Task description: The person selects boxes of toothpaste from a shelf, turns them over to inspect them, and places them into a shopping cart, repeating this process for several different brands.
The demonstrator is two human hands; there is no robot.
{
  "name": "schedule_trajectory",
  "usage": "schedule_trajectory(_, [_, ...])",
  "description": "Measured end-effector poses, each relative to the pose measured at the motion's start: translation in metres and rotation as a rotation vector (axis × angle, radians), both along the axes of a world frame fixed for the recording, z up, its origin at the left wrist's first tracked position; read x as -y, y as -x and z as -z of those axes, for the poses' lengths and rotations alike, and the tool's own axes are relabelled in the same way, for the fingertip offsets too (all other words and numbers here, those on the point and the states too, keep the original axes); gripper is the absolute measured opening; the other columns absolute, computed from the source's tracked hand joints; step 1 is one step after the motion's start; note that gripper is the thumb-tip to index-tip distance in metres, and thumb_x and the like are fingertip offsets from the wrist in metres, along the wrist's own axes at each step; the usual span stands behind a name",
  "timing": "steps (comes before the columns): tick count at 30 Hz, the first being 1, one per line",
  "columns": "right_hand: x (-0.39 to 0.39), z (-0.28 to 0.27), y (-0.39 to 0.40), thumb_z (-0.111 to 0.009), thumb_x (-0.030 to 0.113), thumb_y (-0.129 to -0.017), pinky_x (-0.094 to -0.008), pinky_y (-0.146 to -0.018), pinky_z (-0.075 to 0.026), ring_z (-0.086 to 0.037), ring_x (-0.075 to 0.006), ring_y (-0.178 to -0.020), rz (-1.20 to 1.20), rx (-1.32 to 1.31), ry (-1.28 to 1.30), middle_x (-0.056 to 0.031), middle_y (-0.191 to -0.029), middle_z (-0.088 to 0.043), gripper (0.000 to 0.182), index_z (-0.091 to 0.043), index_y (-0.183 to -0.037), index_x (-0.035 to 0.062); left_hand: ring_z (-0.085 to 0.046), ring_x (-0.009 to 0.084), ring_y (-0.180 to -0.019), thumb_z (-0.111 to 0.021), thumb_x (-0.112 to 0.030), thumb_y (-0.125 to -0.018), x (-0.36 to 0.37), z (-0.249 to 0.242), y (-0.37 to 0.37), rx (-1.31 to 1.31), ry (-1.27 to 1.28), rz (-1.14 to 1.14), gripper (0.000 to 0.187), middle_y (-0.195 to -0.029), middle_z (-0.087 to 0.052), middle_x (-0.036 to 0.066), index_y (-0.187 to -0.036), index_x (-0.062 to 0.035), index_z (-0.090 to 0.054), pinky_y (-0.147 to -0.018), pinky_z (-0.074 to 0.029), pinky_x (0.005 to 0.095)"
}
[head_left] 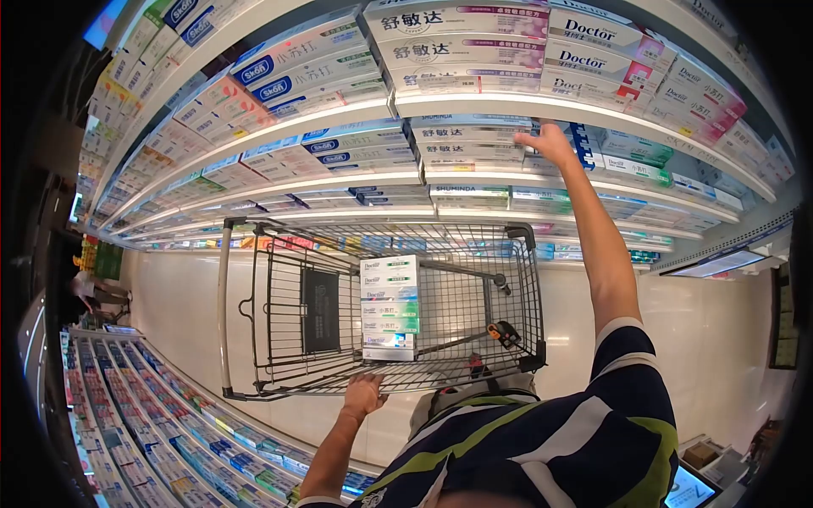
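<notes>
My right hand (550,146) reaches into a middle shelf, beside stacked white toothpaste boxes (461,146) with dark lettering. Its thumb points left at the right end of that stack; the other fingers are mostly hidden, so any hold cannot be made out. My left hand (364,394) is closed over the near side rail of a dark wire shopping cart (457,381). Inside the cart, several toothpaste boxes (389,309) lie in a neat column, white with green or blue ends. To the right of my right hand are more boxes, blue and green ones (639,148) among them.
Lit shelves (508,103) full of toothpaste boxes curve across the far side. Another long display rack (169,423) of small packages stands at lower left. The pale floor (584,339) shows around the cart. A screen (711,264) sticks out at right.
</notes>
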State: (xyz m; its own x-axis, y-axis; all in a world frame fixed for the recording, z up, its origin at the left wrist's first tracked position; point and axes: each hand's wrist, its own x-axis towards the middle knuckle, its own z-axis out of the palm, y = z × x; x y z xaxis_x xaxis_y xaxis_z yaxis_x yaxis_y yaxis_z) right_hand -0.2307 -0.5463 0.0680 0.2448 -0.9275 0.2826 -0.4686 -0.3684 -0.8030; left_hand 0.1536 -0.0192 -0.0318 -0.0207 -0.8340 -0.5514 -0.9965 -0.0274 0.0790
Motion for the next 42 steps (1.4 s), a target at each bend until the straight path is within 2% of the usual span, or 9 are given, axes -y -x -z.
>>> schedule_trajectory(8, [-0.004, 0.012, 0.008, -0.075, 0.039, -0.068, -0.0356, -0.087, -0.044, -0.06, -0.0345, -0.097, -0.017, -0.078, 0.061, -0.0201, -0.106, -0.063, 0.065, -0.055, -0.113, -0.0036, -0.056, 0.0282, -0.106, -0.066, -0.033, -0.073, 0.0, 0.005, -0.002, 0.008, -0.02, -0.012, 0.048, -0.108, -0.062, 0.011, -0.115, -0.0133, -0.055, -0.093, -0.039, 0.0429])
schedule_trajectory(11, [-0.031, 0.023, 0.002, -0.076, 0.032, -0.069, -0.034, -0.084, -0.045, -0.061, -0.027, -0.096, 0.018, 0.084, 0.057, -0.0166, -0.102, -0.064, 0.056, -0.055, -0.109, -0.0021, -0.056, 0.0292, -0.106, -0.066, -0.034, -0.073, 0.0, 0.004, -0.003, 0.023, -0.065, -0.012, 0.049, -0.108, -0.062, 0.011, -0.116, -0.0129, -0.054, -0.093, -0.039, 0.0445])
schedule_trajectory(14, [-0.072, 0.019, -0.015, -0.073, 0.01, -0.077, -0.0218, -0.072, -0.045, -0.057, -0.0104, -0.084, -0.031, 0.634, 0.003, -0.0093, -0.094, -0.063, 0.039, -0.048, -0.105, -0.0004, -0.056, 0.0309, -0.105, -0.067, -0.038, -0.073, 0.001, -0.01, -0.003, -0.032, -0.065, 0.01, 0.054, -0.108, -0.062, 0.013, -0.118, -0.0115, -0.053, -0.094, -0.039, 0.0456])
schedule_trajectory(20, [-0.129, 0.033, -0.024, -0.068, 0.008, -0.082, -0.0262, -0.073, -0.05, -0.061, -0.0147, -0.089, 0.168, 0.947, -0.191, -0.0133, -0.099, -0.063, 0.033, -0.046, -0.105, -0.0017, -0.05, 0.0341, -0.115, -0.067, -0.048, -0.075, 0.014, -0.059, 0.011, -0.256, 0.059, 0.007, 0.07, -0.121, -0.055, 0.018, -0.129, -0.0083, -0.047, -0.101, -0.034, 0.0469])
schedule_trajectory(23, [-0.193, 0.028, -0.033, -0.063, 0.018, -0.086, -0.0373, -0.078, -0.054, -0.064, -0.0234, -0.093, 0.098, 1.193, -0.418, -0.0172, -0.103, -0.062, 0.037, -0.045, -0.111, -0.0018, -0.055, 0.037, -0.107, -0.073, -0.036, -0.075, 0.031, -0.063, 0.016, -0.567, 0.419, -0.183, 0.072, -0.121, -0.054, 0.023, -0.129, 0.0013, -0.044, -0.095, -0.041, 0.0412])
schedule_trajectory(26, [-0.257, 0.018, -0.05, -0.061, 0.022, -0.087, -0.0351, -0.078, -0.056, -0.064, -0.0219, -0.093, 0.018, 1.139, -0.509, -0.0164, -0.108, -0.061, 0.042, -0.045, -0.117, -0.0034, -0.058, 0.0219, -0.1, -0.071, -0.018, -0.08, 0.063, -0.069, 0.027, -1.086, 0.501, -0.625, 0.071, -0.129, -0.049, 0.016, -0.137, -0.0001, -0.034, -0.085, -0.047, 0.0312])
schedule_trajectory(29, [-0.31, 0.014, -0.067, -0.063, 0.024, -0.085, -0.0371, -0.078, -0.054, -0.064, -0.0236, -0.093, -0.066, 1.078, -0.648, -0.0158, -0.104, -0.062, 0.04, -0.048, -0.113, -0.0012, -0.063, 0.0227, -0.095, -0.059, -0.023, -0.091, 0.097, -0.118, 0.038, -1.618, 0.379, -0.934, 0.063, -0.131, -0.046, 0.016, -0.141, -0.0034, -0.025, -0.082, -0.051, 0.0297])
schedule_trajectory(32, [-0.346, 0.008, -0.087, -0.066, 0.027, -0.082, -0.0361, -0.075, -0.056, -0.064, -0.022, -0.091, -0.121, 0.967, -0.731, -0.0148, -0.104, -0.062, 0.047, -0.049, -0.114, -0.0023, -0.066, 0.028, -0.088, -0.051, -0.034, -0.094, 0.109, -0.123, 0.019, -1.886, 0.271, -0.818, 0.048, -0.116, -0.057, 0.019, -0.126, -0.001, -0.04, -0.076, -0.057, 0.0328])
schedule_trajectory(42, [-0.403, 0.0, -0.114, -0.06, 0.021, -0.089, -0.029, -0.076, -0.058, -0.065, -0.0184, -0.089, -0.038, 0.913, -0.723, -0.0159, -0.102, -0.062, 0.038, -0.049, -0.111, -0.0079, -0.068, 0.023, -0.081, -0.05, -0.034, -0.095, 0.069, -0.113, -0.013, -1.922, 0.129, -0.919, 0.044, -0.102, -0.063, 0.018, -0.118, 0.0038, -0.048, -0.071, -0.058, 0.031])
